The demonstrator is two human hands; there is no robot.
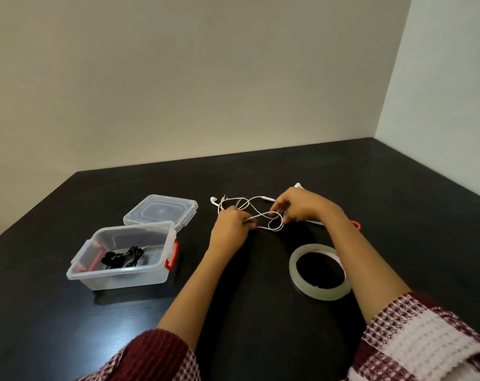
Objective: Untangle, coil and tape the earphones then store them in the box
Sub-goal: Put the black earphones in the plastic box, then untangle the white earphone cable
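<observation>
The white earphones (261, 215) lay tangled on the desk (68, 215). The left hand (229, 226) pinched one strand and the right hand (302, 206) pinched a loop opposite, probably to pull the knot apart. The open box (129, 279) and the tape roll (320, 291) stood near, I think for the later steps.

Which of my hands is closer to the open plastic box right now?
Left. The left hand pinches the white earphone cable right of the open box; the right hand holds the same cable farther right, past the left hand.
</observation>
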